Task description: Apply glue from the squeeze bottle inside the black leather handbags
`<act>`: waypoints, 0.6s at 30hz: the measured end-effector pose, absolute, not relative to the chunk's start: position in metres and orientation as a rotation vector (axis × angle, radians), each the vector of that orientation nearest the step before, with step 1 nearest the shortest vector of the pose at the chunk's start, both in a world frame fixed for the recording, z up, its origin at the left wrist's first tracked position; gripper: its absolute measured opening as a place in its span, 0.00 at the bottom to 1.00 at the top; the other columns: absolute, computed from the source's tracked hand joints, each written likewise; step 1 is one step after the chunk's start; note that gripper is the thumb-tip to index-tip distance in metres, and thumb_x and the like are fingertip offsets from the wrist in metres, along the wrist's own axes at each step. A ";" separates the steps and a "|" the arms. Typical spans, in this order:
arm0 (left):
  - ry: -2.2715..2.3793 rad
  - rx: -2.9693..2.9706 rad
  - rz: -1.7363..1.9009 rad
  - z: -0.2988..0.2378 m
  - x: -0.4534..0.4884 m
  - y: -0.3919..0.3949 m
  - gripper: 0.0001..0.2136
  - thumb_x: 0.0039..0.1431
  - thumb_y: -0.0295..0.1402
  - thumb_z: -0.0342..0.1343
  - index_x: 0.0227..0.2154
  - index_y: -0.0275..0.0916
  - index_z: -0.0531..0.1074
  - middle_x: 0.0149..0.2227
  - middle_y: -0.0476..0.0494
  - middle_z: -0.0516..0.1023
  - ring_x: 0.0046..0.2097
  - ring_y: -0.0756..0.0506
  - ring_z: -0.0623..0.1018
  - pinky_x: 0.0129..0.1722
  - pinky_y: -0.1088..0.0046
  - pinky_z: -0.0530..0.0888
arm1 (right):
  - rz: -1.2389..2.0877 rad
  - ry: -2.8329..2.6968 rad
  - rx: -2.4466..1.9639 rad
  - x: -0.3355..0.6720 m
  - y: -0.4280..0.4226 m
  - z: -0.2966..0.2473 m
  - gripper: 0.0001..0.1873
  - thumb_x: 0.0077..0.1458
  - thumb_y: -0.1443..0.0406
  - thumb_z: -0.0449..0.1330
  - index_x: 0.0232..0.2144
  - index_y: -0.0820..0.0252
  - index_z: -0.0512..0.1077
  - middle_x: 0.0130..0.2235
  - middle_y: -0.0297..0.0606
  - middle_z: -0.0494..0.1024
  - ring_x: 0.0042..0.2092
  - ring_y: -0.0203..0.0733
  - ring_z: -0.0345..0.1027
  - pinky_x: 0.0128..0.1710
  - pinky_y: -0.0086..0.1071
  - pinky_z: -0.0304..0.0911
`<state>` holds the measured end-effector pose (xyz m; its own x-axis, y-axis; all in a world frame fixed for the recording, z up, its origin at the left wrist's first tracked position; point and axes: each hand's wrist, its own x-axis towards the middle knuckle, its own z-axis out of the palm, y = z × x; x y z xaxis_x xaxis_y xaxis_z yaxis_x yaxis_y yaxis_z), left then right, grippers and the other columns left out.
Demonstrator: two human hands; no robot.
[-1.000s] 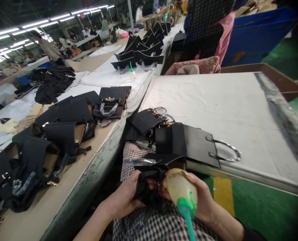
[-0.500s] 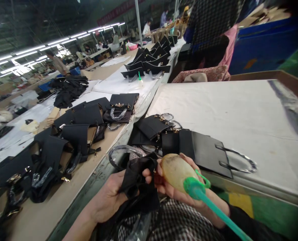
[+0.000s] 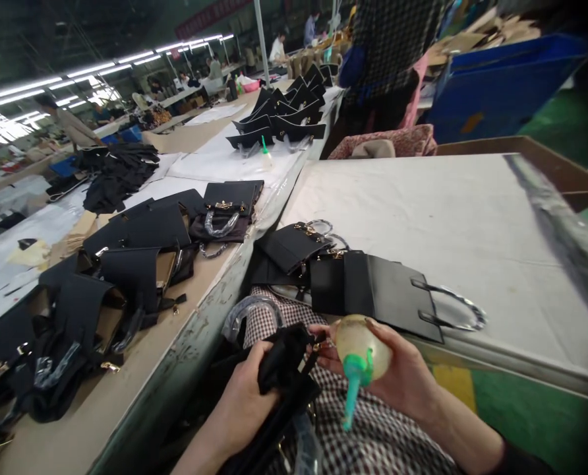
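Observation:
Bunched black fabric (image 3: 285, 359), part of a black handbag on my lap, is gripped by my left hand (image 3: 242, 402). My right hand (image 3: 407, 369) wraps round a pale squeeze bottle (image 3: 360, 336) with a green cap and a long green nozzle that points down toward me. The fingertips of that hand reach to a small gold-coloured clasp at the fabric's edge; whether they pinch it I cannot tell. A plastic-wrapped handle (image 3: 244, 313) of the bag arches up beyond my left hand. Checked cloth (image 3: 373, 429) covers my lap beneath both hands.
Black handbags (image 3: 393, 290) lie on the white table (image 3: 412, 198) ahead. More bags (image 3: 130, 270) line the long bench (image 3: 190, 290) at left. Another green-nozzled bottle (image 3: 265, 155) stands farther back. A person in checked clothing (image 3: 393, 59) is near a blue bin (image 3: 492, 92).
The squeeze bottle has turned, its nozzle swinging from lower right to straight down. My left hand has moved slightly right and down with the bunched fabric. The whole view has shifted a little.

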<state>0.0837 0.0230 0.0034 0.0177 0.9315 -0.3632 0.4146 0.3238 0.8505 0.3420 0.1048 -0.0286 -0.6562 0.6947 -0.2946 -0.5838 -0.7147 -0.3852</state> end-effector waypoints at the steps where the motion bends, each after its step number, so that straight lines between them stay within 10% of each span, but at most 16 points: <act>1: 1.555 1.259 0.629 0.008 0.083 0.025 0.23 0.54 0.22 0.61 0.53 0.41 0.72 0.43 0.50 0.83 0.44 0.45 0.80 0.45 0.74 0.74 | 2.316 -0.371 -0.566 0.346 0.106 -0.027 0.22 0.63 0.54 0.60 0.46 0.63 0.84 0.57 0.51 0.83 0.54 0.59 0.79 0.61 0.52 0.68; 9: 1.602 2.274 0.548 -0.005 0.079 0.024 0.08 0.62 0.21 0.58 0.42 0.37 0.77 0.40 0.44 0.80 0.37 0.44 0.81 0.34 0.72 0.76 | 2.319 -0.410 -0.570 0.338 0.111 -0.012 0.20 0.62 0.56 0.62 0.47 0.65 0.85 0.53 0.52 0.85 0.52 0.58 0.81 0.56 0.48 0.72; 15: 1.560 2.826 0.884 -0.008 0.083 0.023 0.14 0.70 0.21 0.55 0.56 0.32 0.74 0.52 0.38 0.83 0.56 0.42 0.78 0.60 0.65 0.74 | 2.342 -0.256 -0.641 0.321 0.126 0.001 0.13 0.58 0.57 0.68 0.39 0.61 0.85 0.41 0.46 0.89 0.42 0.51 0.83 0.48 0.42 0.76; 18: 1.366 2.929 0.788 0.002 0.085 0.029 0.17 0.73 0.20 0.48 0.59 0.32 0.73 0.53 0.40 0.84 0.55 0.44 0.79 0.57 0.66 0.74 | 2.441 -0.303 -0.724 0.315 0.136 0.012 0.16 0.59 0.55 0.68 0.39 0.63 0.83 0.43 0.49 0.88 0.43 0.51 0.83 0.46 0.39 0.76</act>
<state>0.0853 0.0287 0.0021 0.5543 0.6734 0.4891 0.7605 -0.6486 0.0311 0.3150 0.1358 0.0121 -0.6913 0.5810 -0.4296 -0.4582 -0.8122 -0.3611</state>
